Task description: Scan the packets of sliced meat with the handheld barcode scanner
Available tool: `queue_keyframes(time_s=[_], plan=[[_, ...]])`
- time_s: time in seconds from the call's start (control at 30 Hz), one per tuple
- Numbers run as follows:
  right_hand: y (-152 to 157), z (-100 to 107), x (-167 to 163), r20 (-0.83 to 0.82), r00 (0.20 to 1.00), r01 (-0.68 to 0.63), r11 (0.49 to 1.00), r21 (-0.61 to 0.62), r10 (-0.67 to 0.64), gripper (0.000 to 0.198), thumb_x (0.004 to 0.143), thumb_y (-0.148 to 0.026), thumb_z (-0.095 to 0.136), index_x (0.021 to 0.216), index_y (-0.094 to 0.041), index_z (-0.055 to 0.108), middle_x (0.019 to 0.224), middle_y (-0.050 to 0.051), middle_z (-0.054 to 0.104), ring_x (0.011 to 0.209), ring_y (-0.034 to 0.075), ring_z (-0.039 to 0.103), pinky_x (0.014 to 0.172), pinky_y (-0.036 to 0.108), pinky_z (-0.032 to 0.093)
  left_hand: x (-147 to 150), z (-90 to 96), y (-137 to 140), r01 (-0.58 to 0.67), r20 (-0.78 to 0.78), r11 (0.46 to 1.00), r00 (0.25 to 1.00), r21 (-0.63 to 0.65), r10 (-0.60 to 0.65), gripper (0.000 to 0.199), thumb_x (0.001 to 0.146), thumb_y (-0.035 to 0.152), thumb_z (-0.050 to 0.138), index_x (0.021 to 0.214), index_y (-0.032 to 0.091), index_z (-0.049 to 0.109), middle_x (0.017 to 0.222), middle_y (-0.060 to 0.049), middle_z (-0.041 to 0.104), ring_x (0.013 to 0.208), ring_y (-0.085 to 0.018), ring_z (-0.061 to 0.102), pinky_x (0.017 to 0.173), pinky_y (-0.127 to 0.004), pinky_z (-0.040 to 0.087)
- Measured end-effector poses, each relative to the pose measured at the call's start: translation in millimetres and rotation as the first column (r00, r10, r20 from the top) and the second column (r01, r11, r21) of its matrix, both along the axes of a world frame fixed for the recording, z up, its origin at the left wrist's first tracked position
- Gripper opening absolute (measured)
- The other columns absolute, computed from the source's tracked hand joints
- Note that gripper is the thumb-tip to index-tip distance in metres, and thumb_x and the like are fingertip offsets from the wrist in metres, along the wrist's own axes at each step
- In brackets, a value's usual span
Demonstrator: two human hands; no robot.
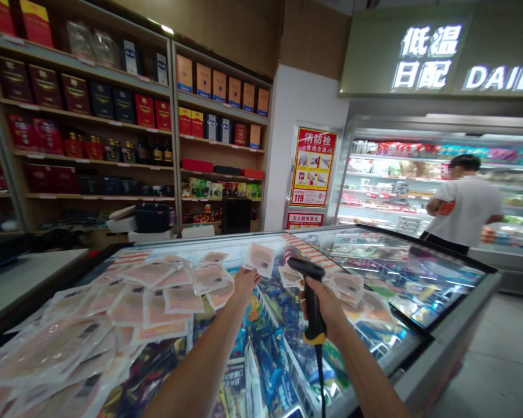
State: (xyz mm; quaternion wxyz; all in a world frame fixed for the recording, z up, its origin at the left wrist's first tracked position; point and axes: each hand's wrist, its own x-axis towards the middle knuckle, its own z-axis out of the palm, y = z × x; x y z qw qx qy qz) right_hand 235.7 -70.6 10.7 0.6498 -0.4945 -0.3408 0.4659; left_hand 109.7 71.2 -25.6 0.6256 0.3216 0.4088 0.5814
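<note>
My left hand (246,280) pinches the lower edge of a flat clear packet (260,259) with a barcode, held up over the glass-topped freezer. In my right hand (321,302) is a black and yellow barcode scanner (314,307), its head tilted toward the packet. A cord hangs down from the scanner's handle. Many similar flat packets (135,302) lie overlapping on the glass to the left. A smaller group of packets (348,287) lies to the right, partly behind my right hand. The contents of the packets are pale pinkish and hard to make out.
Bagged frozen goods (270,348) show through the freezer's glass. A second freezer section (409,273) adjoins on the right. Shelves of boxed goods (113,110) stand behind. A person in a white shirt (466,203) stands by the lit refrigerated display (387,174).
</note>
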Motion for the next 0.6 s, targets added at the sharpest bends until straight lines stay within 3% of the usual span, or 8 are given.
queue_keyframes(time_s=[0.4, 0.6], plan=[[-17.3, -1.5, 70.4, -0.041, 0.966, 0.255, 0.967, -0.009, -0.255, 0.026, 0.062, -0.039, 0.057, 0.071, -0.016, 0.049, 0.048, -0.002, 0.055, 0.035, 0.009, 0.047, 0.031, 0.020, 0.038, 85.4, -17.8, -13.7, 0.164, -0.147, 0.986, 0.975, -0.034, -0.167, 0.014, 0.068, 0.004, 0.042, 0.070, 0.017, 0.046, 0.058, 0.002, 0.056, 0.051, -0.007, 0.056, 0.060, -0.022, 0.046], [-21.4, -8.0, 80.8, -0.006, 0.955, 0.296, 0.955, -0.028, -0.296, 0.028, 0.063, -0.041, 0.056, 0.073, -0.015, 0.051, 0.049, 0.000, 0.056, 0.035, 0.010, 0.048, 0.032, 0.021, 0.039, 108.2, -15.7, -21.0, 0.311, -0.406, 0.951, 0.868, -0.003, -0.285, 0.017, 0.062, 0.008, 0.048, 0.047, 0.016, 0.048, 0.041, 0.001, 0.051, 0.047, -0.013, 0.056, 0.048, -0.023, 0.042]])
